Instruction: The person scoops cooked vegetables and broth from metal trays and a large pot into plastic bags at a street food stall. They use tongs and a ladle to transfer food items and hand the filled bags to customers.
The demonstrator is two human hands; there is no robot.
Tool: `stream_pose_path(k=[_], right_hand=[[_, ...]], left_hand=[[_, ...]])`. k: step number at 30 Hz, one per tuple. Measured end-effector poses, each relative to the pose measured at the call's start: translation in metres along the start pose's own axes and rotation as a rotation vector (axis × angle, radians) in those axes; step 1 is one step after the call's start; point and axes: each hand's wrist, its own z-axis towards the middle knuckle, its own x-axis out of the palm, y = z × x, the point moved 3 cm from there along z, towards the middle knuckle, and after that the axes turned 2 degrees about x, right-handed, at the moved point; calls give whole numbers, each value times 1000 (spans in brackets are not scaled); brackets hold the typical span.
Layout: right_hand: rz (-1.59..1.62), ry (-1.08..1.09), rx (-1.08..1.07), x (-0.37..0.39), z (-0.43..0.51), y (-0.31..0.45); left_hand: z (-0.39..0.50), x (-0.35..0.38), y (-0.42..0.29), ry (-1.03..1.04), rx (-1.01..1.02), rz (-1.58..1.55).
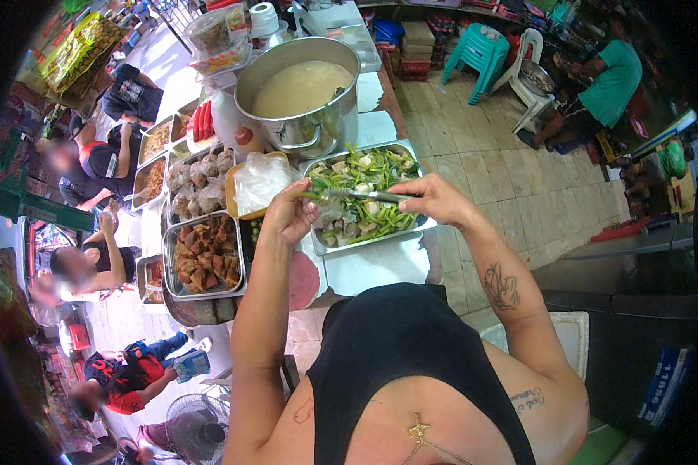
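My right hand (433, 199) grips a pair of metal tongs (378, 196) that point left across a steel tray (378, 243) of green leafy vegetables and pale chunks (366, 168). At the tongs' far end, some green stalks (303, 196) reach between the fingers of my left hand (291, 215). What looks like a clear plastic bag (328, 214) hangs from the left fingers over the tray's left edge; its outline is hard to make out. A yellow tub (231, 195) holding clear plastic bags (260, 183) stands just beyond my left hand.
A large steel pot of cloudy broth (302, 87) stands behind the tray. To the left are a tray of browned meat chunks (206, 256), bagged food (200, 177) and a red-capped squeeze bottle (244, 136). Several people stand across the counter; a person (613, 81) sits at far right.
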Motion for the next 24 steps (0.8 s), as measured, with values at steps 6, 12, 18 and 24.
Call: stream_pose_path(k=[6,12,18,24], right_hand=[[-1043,46,-174,37,32,55],[-1363,-80,-452,20,20,119],[-1299,-132,-240,-32,-16,85],[-1262,-144,160,-25,-28,-18]], left_hand=[[-7,31,3,83,116,652],[0,32,-6,-103,266,782],[-6,16,-6,-176,275,685],[-9,10,-6,-215,287,601]])
